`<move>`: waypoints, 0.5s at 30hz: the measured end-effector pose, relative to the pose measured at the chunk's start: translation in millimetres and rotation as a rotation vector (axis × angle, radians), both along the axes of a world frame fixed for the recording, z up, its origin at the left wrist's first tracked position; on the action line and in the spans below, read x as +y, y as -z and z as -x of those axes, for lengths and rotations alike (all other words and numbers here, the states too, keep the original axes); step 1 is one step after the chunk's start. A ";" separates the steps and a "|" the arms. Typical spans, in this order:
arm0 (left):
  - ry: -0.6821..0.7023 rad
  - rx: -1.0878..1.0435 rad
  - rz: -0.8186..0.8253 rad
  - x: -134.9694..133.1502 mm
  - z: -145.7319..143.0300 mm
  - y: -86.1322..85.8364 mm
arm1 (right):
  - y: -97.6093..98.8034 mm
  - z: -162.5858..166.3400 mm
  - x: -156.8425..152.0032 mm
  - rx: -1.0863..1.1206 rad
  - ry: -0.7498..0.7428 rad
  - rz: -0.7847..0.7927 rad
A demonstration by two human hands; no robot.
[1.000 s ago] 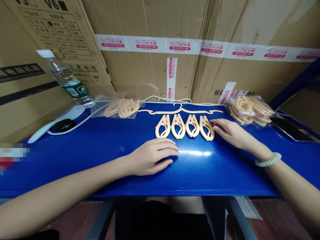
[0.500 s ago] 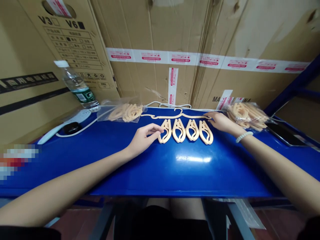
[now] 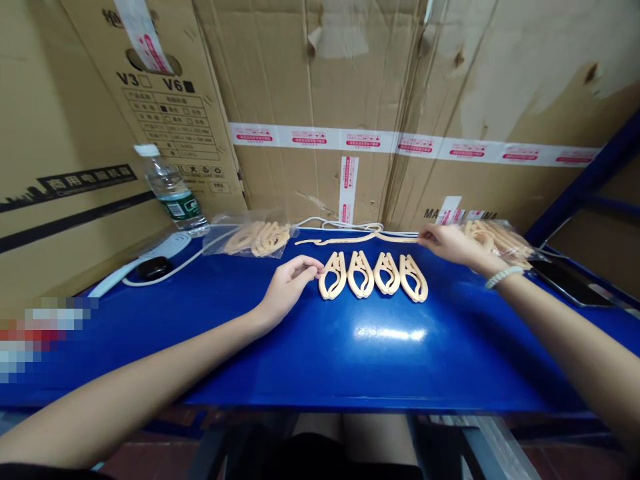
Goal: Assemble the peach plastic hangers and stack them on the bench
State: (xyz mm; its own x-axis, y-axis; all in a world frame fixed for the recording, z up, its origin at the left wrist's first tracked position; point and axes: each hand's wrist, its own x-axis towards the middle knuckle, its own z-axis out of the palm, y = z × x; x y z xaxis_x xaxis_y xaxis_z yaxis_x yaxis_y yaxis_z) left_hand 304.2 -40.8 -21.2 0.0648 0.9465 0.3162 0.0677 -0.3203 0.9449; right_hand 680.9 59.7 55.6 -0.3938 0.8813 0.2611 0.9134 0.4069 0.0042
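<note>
Head camera first: from where I stand, I see a person's bare right hand (image 3: 450, 245) pinching the right end of a long, thin, peach plastic hanger (image 3: 350, 240), opened out near the back of a shiny blue table (image 3: 300, 373). Just in front of it, four folded peach plastic hangers (image 3: 370, 280), shaped like drops, stand in a row. The bare left hand (image 3: 286, 288) has its fingers curled in by the leftmost one; I can't tell if it grips it. Clear plastic bags of more peach hangers lie on both sides, one on the left (image 3: 255, 239) and one behind the right hand (image 3: 503, 245).
</note>
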 end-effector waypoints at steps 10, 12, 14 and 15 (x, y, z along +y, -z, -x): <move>-0.029 -0.137 0.149 0.8 -1.9 -9.0 | -0.6 -13.8 -73.8 0.381 -0.070 -0.148; -0.039 -0.168 0.193 1.9 -2.0 -9.5 | 4.6 -12.5 -79.8 0.448 -0.070 -0.174; -0.049 -0.209 0.246 2.3 -2.9 -10.5 | 9.3 -12.0 -82.6 0.502 -0.078 -0.182; -0.059 -0.233 0.275 2.1 -3.6 -11.0 | 11.4 -12.0 -83.3 0.528 -0.090 -0.180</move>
